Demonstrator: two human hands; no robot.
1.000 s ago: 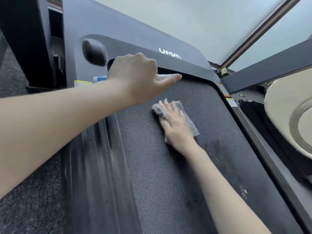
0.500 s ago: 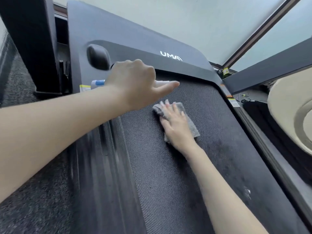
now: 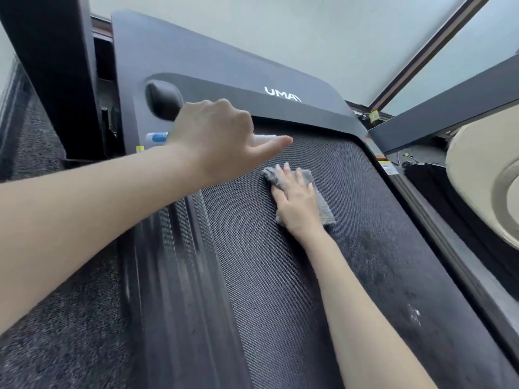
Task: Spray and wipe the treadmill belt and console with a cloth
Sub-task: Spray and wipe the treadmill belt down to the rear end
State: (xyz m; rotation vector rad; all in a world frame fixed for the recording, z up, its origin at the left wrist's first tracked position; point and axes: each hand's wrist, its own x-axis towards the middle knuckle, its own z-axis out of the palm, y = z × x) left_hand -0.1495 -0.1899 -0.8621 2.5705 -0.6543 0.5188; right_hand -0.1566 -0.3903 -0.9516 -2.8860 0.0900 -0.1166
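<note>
While you work, read these lines from near to far:
Belt: one black woven treadmill belt (image 3: 266,276), grippy and firm, I judge; dusty marks lie at its right.
Cloth: one small grey fuzzy cloth (image 3: 323,203), soft, light, likely to bunch; press it flat by its middle.
Right hand: your right hand (image 3: 295,203) lies open, palm down on the cloth, up the belt.
Left hand: your left hand (image 3: 216,141) is clenched round one white spray bottle with a blue band (image 3: 157,137), light and rigid; hold its body.
Console: not in view.
</note>
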